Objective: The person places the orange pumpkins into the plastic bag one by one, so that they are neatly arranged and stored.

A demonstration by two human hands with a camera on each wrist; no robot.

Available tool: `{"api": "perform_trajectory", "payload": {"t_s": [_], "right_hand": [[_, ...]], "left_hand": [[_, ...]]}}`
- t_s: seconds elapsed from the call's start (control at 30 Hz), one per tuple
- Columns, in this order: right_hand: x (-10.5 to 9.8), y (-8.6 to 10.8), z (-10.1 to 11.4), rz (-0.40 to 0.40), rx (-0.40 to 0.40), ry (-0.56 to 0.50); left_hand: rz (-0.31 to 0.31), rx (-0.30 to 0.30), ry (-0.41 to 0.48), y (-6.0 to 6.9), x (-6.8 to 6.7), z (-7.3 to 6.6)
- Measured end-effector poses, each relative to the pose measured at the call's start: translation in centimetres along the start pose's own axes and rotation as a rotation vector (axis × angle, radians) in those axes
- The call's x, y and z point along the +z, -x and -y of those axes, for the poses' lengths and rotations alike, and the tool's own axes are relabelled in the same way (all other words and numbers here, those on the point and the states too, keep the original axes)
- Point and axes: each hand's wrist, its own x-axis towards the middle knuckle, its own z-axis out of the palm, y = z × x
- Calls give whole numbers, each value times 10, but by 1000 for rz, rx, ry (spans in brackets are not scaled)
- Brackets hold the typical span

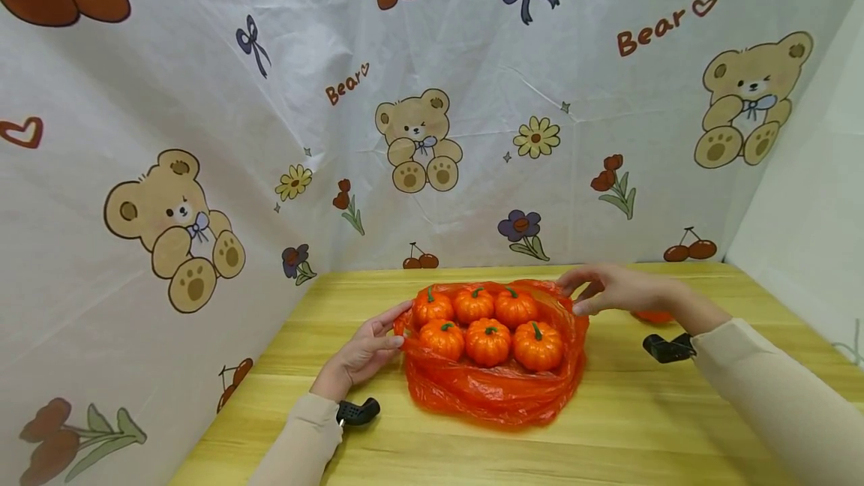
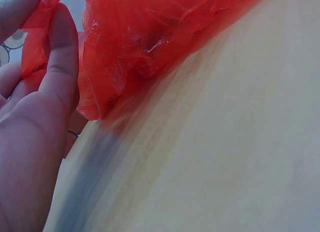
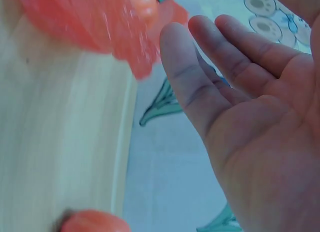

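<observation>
A thin red plastic bag [image 1: 486, 396] sits on the table with its mouth spread wide. Several small orange pumpkins [image 1: 488, 342] with green stems lie inside it in two rows. At the bag's left edge, my left hand [image 1: 364, 351] pinches the rim; the left wrist view shows red film [image 2: 36, 49] between the thumb and fingers. My right hand [image 1: 610, 289] is at the bag's right rim, its fingers loosely extended. In the right wrist view those fingers [image 3: 187, 76] hold nothing, and the bag's edge [image 3: 142, 61] lies just beyond the tips.
An orange object [image 1: 653, 316], partly hidden by my right wrist, rests on the wooden table [image 1: 418, 456] right of the bag. A white cloth [image 1: 472, 223] printed with bears hangs behind the table and along its left side. A white wall [image 1: 810, 208] stands at the right.
</observation>
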Motion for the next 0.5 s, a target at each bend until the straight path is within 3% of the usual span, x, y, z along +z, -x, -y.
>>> {"api": "perform_trajectory", "payload": {"t_s": [0.33,0.5], "right_hand": [[-30,27,-12,-145,14,116],[-43,34,-28,-205,38,114]], "left_hand": [[-2,2,2,-1,0,-1],[-7,-4,1,0,-1,0]]}}
